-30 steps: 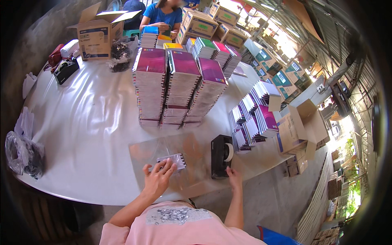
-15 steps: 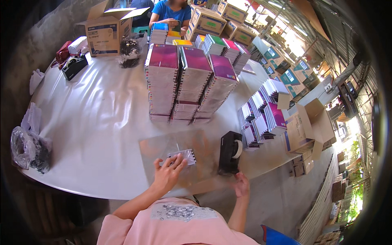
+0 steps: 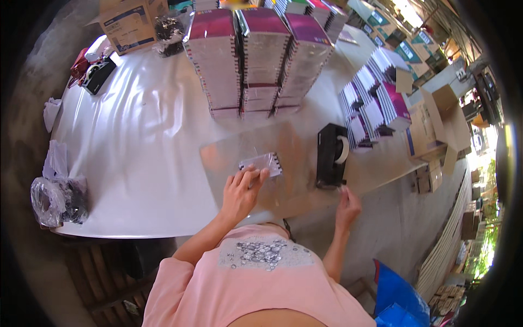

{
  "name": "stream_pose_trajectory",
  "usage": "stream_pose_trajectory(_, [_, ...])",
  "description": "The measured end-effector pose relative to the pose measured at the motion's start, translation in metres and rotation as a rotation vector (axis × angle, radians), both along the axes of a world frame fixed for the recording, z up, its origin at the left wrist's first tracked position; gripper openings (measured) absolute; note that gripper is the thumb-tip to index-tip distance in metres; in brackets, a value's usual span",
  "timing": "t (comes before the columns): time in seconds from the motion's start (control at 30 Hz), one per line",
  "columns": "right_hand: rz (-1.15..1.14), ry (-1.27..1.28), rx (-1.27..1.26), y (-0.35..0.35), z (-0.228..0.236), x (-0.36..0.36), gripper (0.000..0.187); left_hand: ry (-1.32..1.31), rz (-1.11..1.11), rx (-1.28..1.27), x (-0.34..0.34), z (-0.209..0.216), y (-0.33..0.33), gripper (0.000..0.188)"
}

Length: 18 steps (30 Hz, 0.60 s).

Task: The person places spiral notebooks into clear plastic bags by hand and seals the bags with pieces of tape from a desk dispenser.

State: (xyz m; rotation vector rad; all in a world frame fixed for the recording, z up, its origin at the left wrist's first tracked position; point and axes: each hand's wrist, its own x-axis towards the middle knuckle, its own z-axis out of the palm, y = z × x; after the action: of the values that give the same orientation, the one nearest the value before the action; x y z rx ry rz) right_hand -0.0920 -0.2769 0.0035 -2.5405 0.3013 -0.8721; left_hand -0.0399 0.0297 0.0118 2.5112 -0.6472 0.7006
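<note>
A small white spiral notebook (image 3: 266,163), apparently wrapped in clear plastic, lies on a smooth brownish board (image 3: 218,158) near the front of the table. My left hand (image 3: 242,191) has its fingers curled at the notebook's near edge, holding it in place. To the right stands a black tape dispenser (image 3: 330,155) with a roll of clear tape (image 3: 342,149) in it. At the dispenser's near end my right hand (image 3: 347,209) is pinched closed, with a bit of tape seemingly at its fingertips.
Tall stacks of purple-covered spiral notebooks (image 3: 261,60) rise behind the board. More notebooks (image 3: 376,103) are piled at right beside an open carton (image 3: 436,120). A second tape dispenser (image 3: 98,76) and a carton (image 3: 128,27) stand far left; bagged black material (image 3: 60,199) sits near left.
The view has tipped downward, so the table's contents sit higher in it. My left fingers have drawn together at the notebook's edge. My right fingers have closed into a pinch by the dispenser.
</note>
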Motion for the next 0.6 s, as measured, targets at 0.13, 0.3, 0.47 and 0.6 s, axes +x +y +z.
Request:
stream_pose_trajectory(0.13, [0.313, 0.136, 0.871, 0.091, 0.042, 0.022, 0.013, -0.015, -0.053, -0.068, 0.004, -0.006, -0.001, 0.05])
stream_pose_trajectory(0.3, [0.491, 0.379, 1.356, 0.165, 0.055, 0.041, 0.026, -0.07, -0.097, -0.311, 0.01, -0.017, 0.0, 0.056])
stream_pose_trajectory(0.47, [0.384, 0.481, 1.349, 0.178, 0.035, 0.05, 0.033, -0.03, -0.075, -0.302, 0.008, -0.022, 0.003, 0.068])
stream_pose_trajectory(0.6, [0.266, 0.556, 1.305, 0.174, 0.012, 0.045, 0.037, -0.006, -0.132, -0.121, 0.006, -0.012, 0.009, 0.056])
